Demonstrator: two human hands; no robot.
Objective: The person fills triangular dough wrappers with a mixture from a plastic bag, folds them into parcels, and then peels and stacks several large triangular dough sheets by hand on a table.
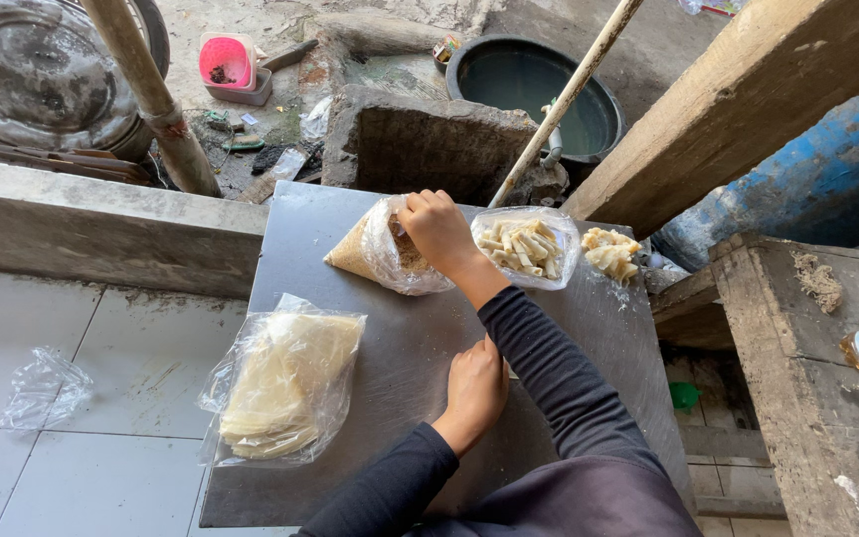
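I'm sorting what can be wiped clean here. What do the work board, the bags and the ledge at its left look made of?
The work board looks like dull grey sheet metal: flat, scuffed, faintly shiny. The bags, such as the bag of flat sheets, seem thin clear plastic, crinkled and glossy. The ledge appears to be rough, stained concrete.

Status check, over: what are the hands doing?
Right hand in the crumb bag. Left hand resting on grey board. Rolled-pieces bag beside, nothing blocking.
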